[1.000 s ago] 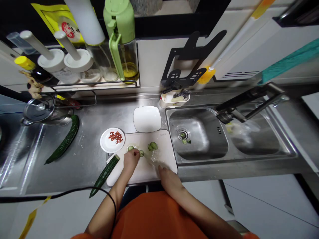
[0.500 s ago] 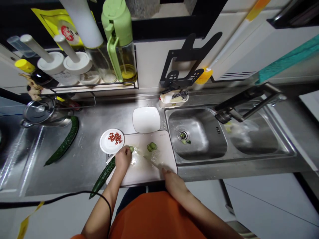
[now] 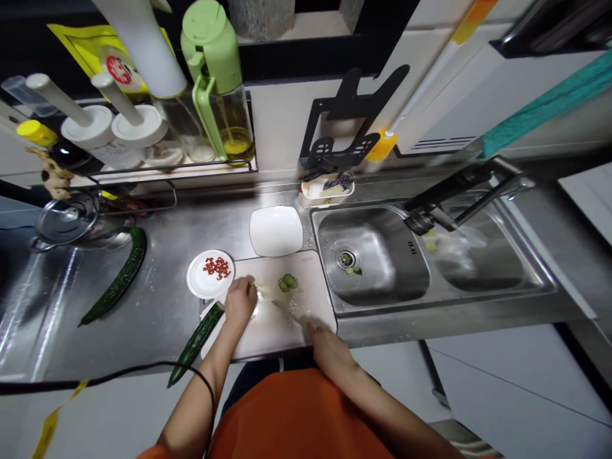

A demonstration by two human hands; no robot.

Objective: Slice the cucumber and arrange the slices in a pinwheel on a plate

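My left hand (image 3: 240,299) rests on the white cutting board (image 3: 272,325), fingers curled down near the cut end of a long cucumber (image 3: 196,342) that juts off the board's left edge. What its fingers hold is hidden. My right hand (image 3: 324,344) grips a knife (image 3: 289,312) whose blade points up-left over the board. A few cucumber slices (image 3: 287,282) lie at the board's far side.
A small white plate with red bits (image 3: 210,275) and a square white dish (image 3: 276,231) sit behind the board. A second cucumber (image 3: 115,278) lies left on the steel counter. The sink (image 3: 373,261) is right; a black cable (image 3: 119,373) runs along the counter's front edge.
My left hand drew back to the left from the loose slices to the cucumber's cut end. The knife hand shifted slightly and stays low on the board.
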